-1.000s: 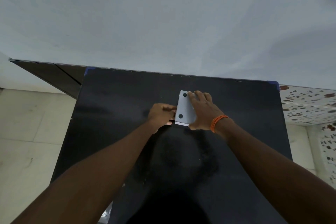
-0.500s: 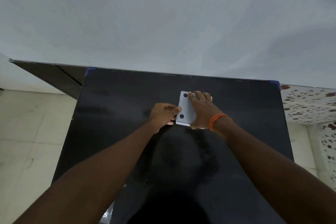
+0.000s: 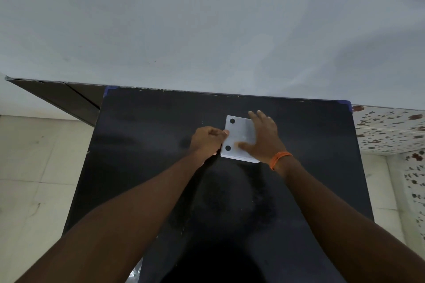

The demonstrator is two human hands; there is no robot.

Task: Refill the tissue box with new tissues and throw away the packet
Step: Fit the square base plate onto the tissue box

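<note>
A white tissue box (image 3: 239,135) lies upside down on the black table (image 3: 142,156), its flat underside facing up with two black round feet along the left side. My right hand (image 3: 264,138) lies flat over the box's right half, thumb across the near part. My left hand (image 3: 208,140) is curled against the box's left edge, fingertips at the side; what they pinch is hidden. No tissue packet shows on the tabletop.
The table stands against a pale wall (image 3: 207,30). A dark panel (image 3: 66,99) leans at the far left. Pale floor tiles (image 3: 34,167) lie to the left, speckled tiles (image 3: 391,131) to the right. Something crinkly and shiny (image 3: 135,273) peeks out below the table's near left edge.
The box has shifted slightly and its two black feet show more fully. My right hand has slid a little to the right over it. My left hand stays at the left edge.
</note>
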